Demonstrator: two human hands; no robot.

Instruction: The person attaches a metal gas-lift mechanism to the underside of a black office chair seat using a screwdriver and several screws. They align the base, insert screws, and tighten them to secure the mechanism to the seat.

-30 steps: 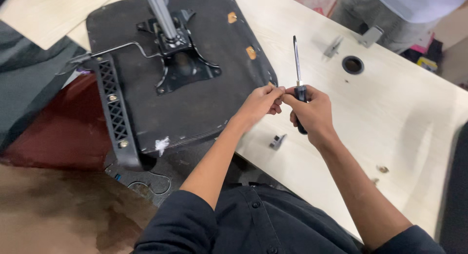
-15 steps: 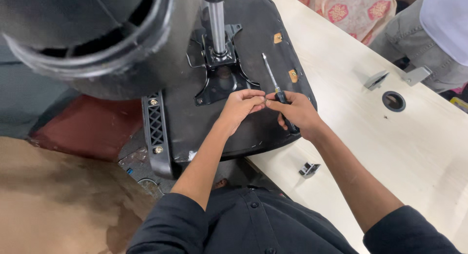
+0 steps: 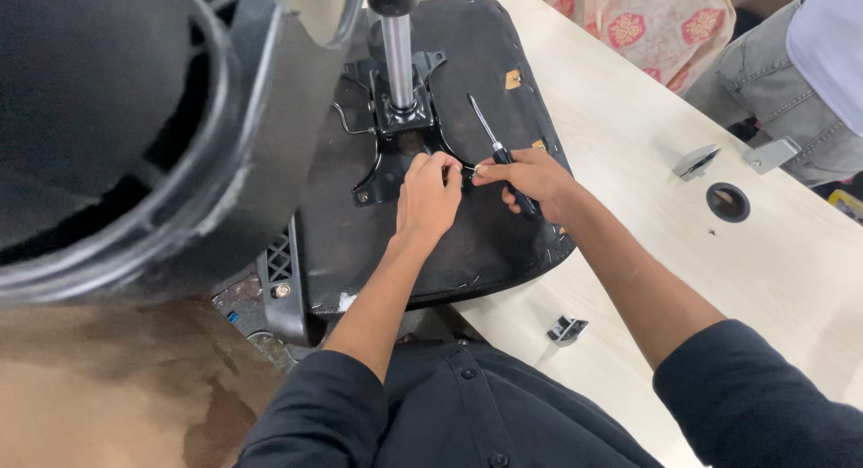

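An upturned black chair seat point(image 3: 467, 243) lies on the pale table point(image 3: 683, 279), with a black metal mounting plate point(image 3: 395, 153) and a chrome gas-lift column point(image 3: 398, 59) bolted to its underside. My right hand point(image 3: 526, 180) grips a black-handled screwdriver point(image 3: 493, 144), shaft pointing away from me. My left hand point(image 3: 430, 198) rests on the seat by the plate's near right arm. The fingertips of both hands meet there and pinch a small screw point(image 3: 469, 169).
A large black chair base point(image 3: 117, 144) fills the upper left, very close to the camera. Small metal brackets point(image 3: 568, 328) point(image 3: 698, 161) point(image 3: 771, 153) lie on the table near a round cable hole point(image 3: 727, 201). Another person in grey trousers point(image 3: 782, 81) sits at the far right.
My view has swung left and closer. Both hands have moved from the table edge onto the seat's mounting plate, still carrying the screwdriver. The chair base now looms at left.
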